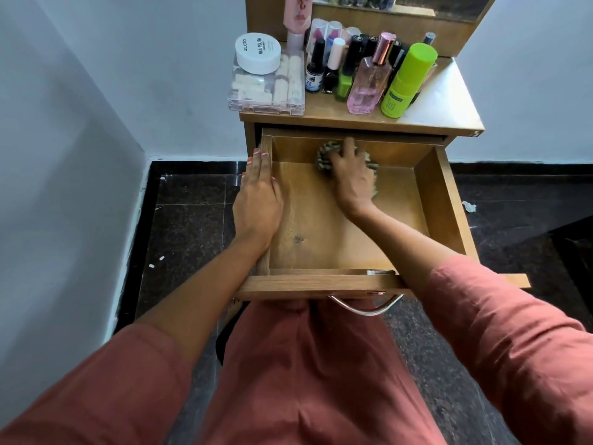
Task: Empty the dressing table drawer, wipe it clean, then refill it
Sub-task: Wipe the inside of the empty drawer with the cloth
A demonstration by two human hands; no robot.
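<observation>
In the head view, the drawer (430,187) is seen pulled fully out, its wooden floor bare. A patterned cloth (327,152) is pressed against the back wall under the right hand (351,175), fingers closed over it. The left hand (258,200) is laid flat, fingers extended, along the left rim. Bottles are crowded on the tabletop (449,101) above.

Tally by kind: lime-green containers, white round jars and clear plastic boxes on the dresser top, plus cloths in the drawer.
lime-green containers: 2
white round jar: 1
clear plastic box: 1
cloth: 1
Total: 5
</observation>
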